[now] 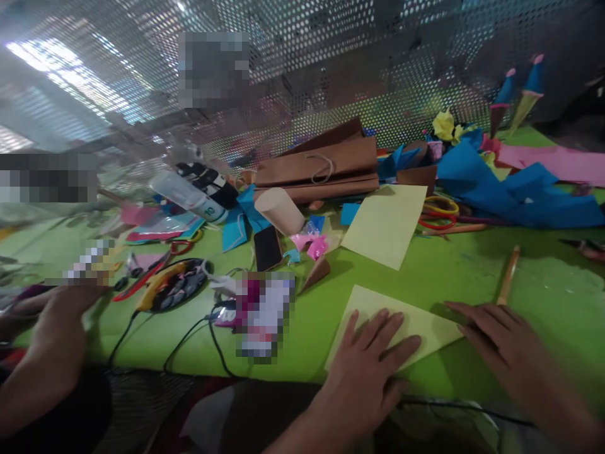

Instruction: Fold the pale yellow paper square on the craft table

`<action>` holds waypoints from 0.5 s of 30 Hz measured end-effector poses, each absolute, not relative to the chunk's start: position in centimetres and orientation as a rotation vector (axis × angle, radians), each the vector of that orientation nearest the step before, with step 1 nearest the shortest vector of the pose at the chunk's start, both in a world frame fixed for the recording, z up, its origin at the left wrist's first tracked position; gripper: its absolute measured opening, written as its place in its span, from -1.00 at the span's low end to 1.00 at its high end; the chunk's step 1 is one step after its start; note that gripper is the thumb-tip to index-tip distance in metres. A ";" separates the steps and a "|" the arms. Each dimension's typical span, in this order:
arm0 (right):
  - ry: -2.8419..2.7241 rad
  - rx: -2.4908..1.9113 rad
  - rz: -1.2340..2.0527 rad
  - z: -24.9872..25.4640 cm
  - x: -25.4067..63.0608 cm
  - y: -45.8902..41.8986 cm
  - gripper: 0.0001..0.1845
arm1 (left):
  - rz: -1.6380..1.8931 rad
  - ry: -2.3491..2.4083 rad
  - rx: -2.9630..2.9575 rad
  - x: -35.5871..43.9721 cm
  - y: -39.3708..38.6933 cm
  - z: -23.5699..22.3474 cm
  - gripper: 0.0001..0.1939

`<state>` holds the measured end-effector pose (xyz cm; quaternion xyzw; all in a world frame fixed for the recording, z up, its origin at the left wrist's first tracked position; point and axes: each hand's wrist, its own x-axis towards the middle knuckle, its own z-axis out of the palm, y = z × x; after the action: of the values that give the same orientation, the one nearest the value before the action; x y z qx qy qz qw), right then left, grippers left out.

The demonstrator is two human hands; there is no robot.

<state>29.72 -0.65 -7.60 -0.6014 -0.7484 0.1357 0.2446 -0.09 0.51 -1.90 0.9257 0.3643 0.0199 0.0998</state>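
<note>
A pale yellow sheet of paper (437, 325) lies on the green tabletop in front of me, tapering to a point at its right. My left hand (366, 362) rests flat on it with fingers spread, pressing it down. At the pointed corner is my right hand (503, 337), its fingers stretched out and the lowest fingertip touching the paper. Just behind lies a second yellow sheet (390, 224), flat and unfolded. A wooden stick or pencil (509, 274) lies beyond my right hand. Left of the paper is a small brown paper cone (316, 274).
Scissors with red and yellow handles (439, 211), blue paper (496, 189) and a brown paper bag (321, 164) lie farther back. A black phone (268, 248), a lit phone (268, 315), cables and a yellow glue gun (161, 287) lie leftward. Another person's arm (59, 334) reaches in.
</note>
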 end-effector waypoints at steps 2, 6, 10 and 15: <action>-2.010 -1.660 0.362 -7.2 29.5 -0.6 -0.59 | 0.062 1.065 2.757 -0.2 0.5 -2.2 -0.29; -2.004 -1.688 0.349 -6.8 29.3 -0.7 -0.60 | 0.067 1.053 2.779 -0.4 0.6 -2.5 -0.28; -2.007 -1.709 0.343 -6.7 29.2 -0.7 -0.62 | 0.071 1.046 2.780 -0.5 0.6 -2.4 -0.29; -1.942 -1.688 0.349 -6.3 29.1 -0.6 -0.65 | 0.133 1.035 2.784 -0.4 0.7 -2.2 -0.31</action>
<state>29.10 -0.56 -6.33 -0.6261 -0.7203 0.1295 0.2693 -0.37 0.70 -2.18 0.9331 0.3468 0.0445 0.0839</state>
